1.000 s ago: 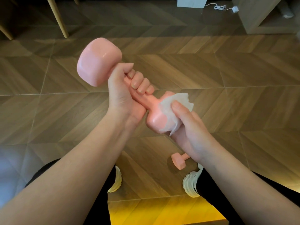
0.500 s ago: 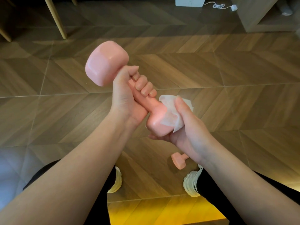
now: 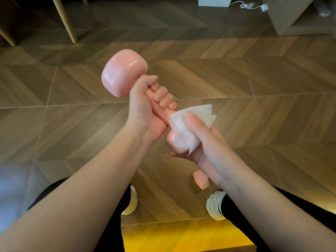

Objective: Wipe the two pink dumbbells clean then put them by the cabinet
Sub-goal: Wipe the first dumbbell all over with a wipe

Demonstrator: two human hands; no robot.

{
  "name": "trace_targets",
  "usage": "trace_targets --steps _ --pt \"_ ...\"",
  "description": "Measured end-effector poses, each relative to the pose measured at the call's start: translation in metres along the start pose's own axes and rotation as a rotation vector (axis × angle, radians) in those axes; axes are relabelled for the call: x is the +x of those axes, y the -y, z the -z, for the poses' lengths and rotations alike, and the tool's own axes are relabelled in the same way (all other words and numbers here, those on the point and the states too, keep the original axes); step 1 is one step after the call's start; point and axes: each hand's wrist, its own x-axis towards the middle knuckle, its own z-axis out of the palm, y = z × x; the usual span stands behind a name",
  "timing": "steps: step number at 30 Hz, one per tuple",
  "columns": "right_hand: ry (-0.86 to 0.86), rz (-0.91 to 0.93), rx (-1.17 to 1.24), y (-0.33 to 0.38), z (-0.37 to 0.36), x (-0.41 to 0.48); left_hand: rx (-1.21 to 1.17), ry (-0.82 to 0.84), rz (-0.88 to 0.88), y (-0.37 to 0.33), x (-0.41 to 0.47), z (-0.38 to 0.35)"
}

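Change first: over the last second the held dumbbell [image 3: 123, 71] has drifted slightly right and further from us, same tilt, far head up-left. The wipe [image 3: 189, 128] has slid from the side of the near head up over its top toward the handle neck. We judge the first dumbbell is mid-wipe, with only the near head being worked on, and nothing has been placed yet.

Left hand [image 3: 145, 110]: fingers curled tight together round the handle, thumb lying against the far head. The held dumbbell is glossy pink with blocky rounded heads, up in the air over the middle of the floor [image 3: 272, 124]. The wipe is white, crumpled, and draped over the near head.

Right hand [image 3: 209, 148]: thumb presses the wipe down from on top, and the fingers cup under the head with their tips showing at its left.

The second dumbbell [image 3: 201, 180] lies on the floor toward its near edge. It is half hidden behind the right wrist, just beyond the right shoe [image 3: 215, 206]. The cabinet [image 3: 283, 17], likely the wooden unit at the floor's far right corner, is well apart from both.
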Motion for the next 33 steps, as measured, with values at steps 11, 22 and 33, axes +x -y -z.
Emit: trace_targets --steps 11,22,33 --pt "0.280 -0.006 0.034 0.010 0.020 -0.003 -0.091 0.010 -0.012 -0.012 0.001 0.003" --pt "-0.062 0.194 -0.322 0.004 0.004 -0.002 -0.009 -0.109 -0.030 0.004 0.000 0.001" --pt "0.001 0.055 0.043 0.009 0.011 0.004 -0.024 -0.094 -0.057 0.000 0.001 0.000"
